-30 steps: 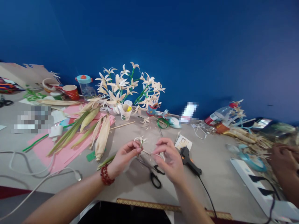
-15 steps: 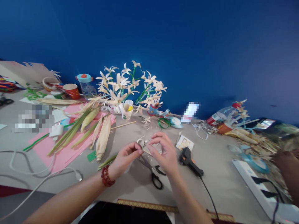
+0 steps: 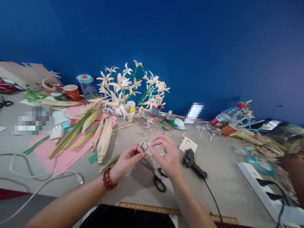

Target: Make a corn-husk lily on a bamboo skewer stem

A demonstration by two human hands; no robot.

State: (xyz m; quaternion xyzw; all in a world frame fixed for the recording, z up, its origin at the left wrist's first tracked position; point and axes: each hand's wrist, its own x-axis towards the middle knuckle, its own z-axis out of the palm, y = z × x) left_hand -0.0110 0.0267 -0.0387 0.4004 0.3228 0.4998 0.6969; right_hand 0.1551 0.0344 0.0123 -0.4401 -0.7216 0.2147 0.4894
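My left hand (image 3: 128, 160), with a red bead bracelet at the wrist, pinches a small pale corn-husk flower (image 3: 143, 145) between thumb and fingers. Facing it, my right hand (image 3: 167, 156) has thumb and forefinger closed at the flower's right side; the tiny part between them is hard to make out. Black-handled scissors (image 3: 159, 183) lie on the table beneath both hands. To the right rests a black glue gun (image 3: 193, 164), its nozzle end by a white card (image 3: 188, 144). A green husk strip (image 3: 110, 164) lies beside my left wrist.
Finished husk flowers (image 3: 121, 82) stand in cups against the blue wall. Corn husks (image 3: 105, 139) and pink paper (image 3: 45, 155) cover the left side. A white power strip (image 3: 255, 190), ribbon roll (image 3: 263, 165) and tipped bottle (image 3: 222, 117) are at right. Another person's arm (image 3: 291, 174) shows at the right edge.
My right hand has shifted very slightly left, toward the flower. My left hand keeps its pinch, and the things on the table stay put.
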